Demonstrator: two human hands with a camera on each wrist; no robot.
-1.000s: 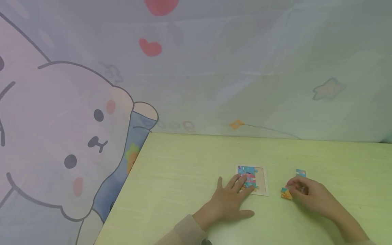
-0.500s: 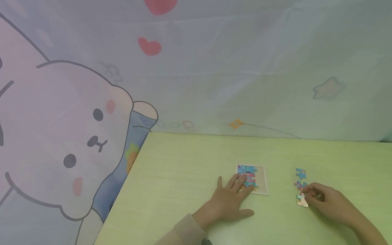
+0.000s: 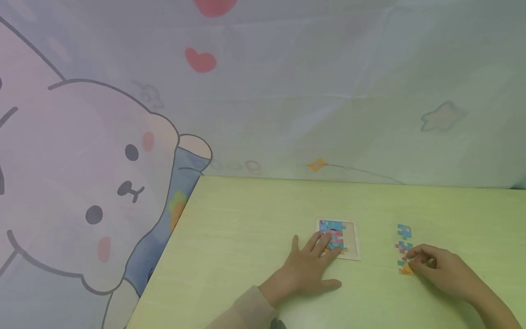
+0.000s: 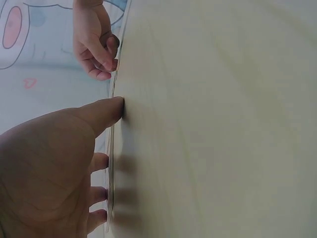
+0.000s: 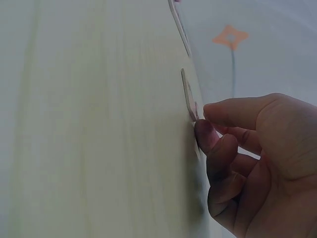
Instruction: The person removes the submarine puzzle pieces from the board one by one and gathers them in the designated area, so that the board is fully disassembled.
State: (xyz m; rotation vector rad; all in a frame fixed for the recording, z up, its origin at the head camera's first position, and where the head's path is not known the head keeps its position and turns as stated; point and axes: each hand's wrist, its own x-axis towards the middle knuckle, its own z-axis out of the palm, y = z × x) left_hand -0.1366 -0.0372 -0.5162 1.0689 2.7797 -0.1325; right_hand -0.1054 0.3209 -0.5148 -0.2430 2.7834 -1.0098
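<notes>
Your right hand [image 3: 444, 270] pinches orange piece [image 3: 404, 269] by right edge | it's right of puzzle tray [image 3: 350, 237], near side of pink-blue piece [image 3: 402, 247] | your left hand [image 3: 309, 270], fingers spread, rests on puzzle tray

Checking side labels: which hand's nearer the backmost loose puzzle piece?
Right. The right hand pinches the orange piece on the near side of the backmost piece; the left hand rests on the puzzle board, farther left.

Pale backdrop [image 3: 287, 123] with cartoon animal [image 3: 82, 151]; red hearts [image 3: 201, 61]; yellow-green table [image 3: 246, 214]
</notes>
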